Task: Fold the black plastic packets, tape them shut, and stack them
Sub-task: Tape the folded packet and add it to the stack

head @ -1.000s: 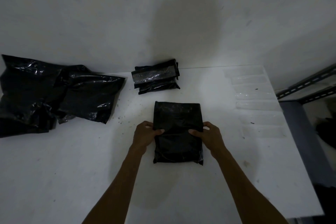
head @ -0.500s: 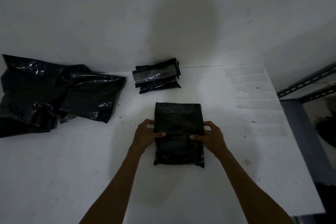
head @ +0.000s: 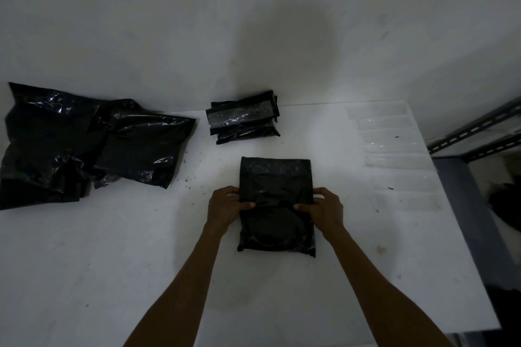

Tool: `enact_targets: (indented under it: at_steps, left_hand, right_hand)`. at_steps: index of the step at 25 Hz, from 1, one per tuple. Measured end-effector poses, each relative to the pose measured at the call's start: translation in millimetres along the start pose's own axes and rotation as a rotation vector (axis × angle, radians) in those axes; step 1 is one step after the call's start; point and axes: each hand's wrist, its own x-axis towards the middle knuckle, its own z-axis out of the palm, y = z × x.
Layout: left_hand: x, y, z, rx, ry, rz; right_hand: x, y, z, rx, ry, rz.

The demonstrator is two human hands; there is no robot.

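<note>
A black plastic packet (head: 276, 177) lies flat on the white table (head: 84, 248) in front of me, its far flap folded over towards me. My left hand (head: 225, 207) pinches the flap's left edge, thumb on top. My right hand (head: 325, 207) pinches the right edge the same way. A small stack of folded, taped packets (head: 244, 118) sits at the back, by the wall. A heap of loose black packets (head: 84, 141) lies at the left.
Several clear tape strips (head: 394, 144) are laid in a column along the table's right side. The right table edge (head: 462, 234) drops off beside a grey metal rack (head: 479, 132). A white wall rises right behind the table.
The folded flap's edge has come slightly nearer to me, and both hands have kept their hold at the packet's sides, shifting very little.
</note>
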Motion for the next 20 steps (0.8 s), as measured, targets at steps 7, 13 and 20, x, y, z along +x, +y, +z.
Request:
enact_targets:
  at_steps: [7, 13, 20]
  left_hand:
    - [-1, 6, 5, -0.174, -0.013, -0.077]
    - [-12, 0, -4, -0.385, -0.074, -0.125]
    - [-34, -12, -22, -0.262, -0.177, 0.07]
  right_hand:
    - [-1, -6, -2, 0.065, 0.002, -0.006]
    - [-12, -12, -19, 0.419, -0.076, 0.001]
    - [-27, 16, -45, 0.102, -0.142, -0.371]
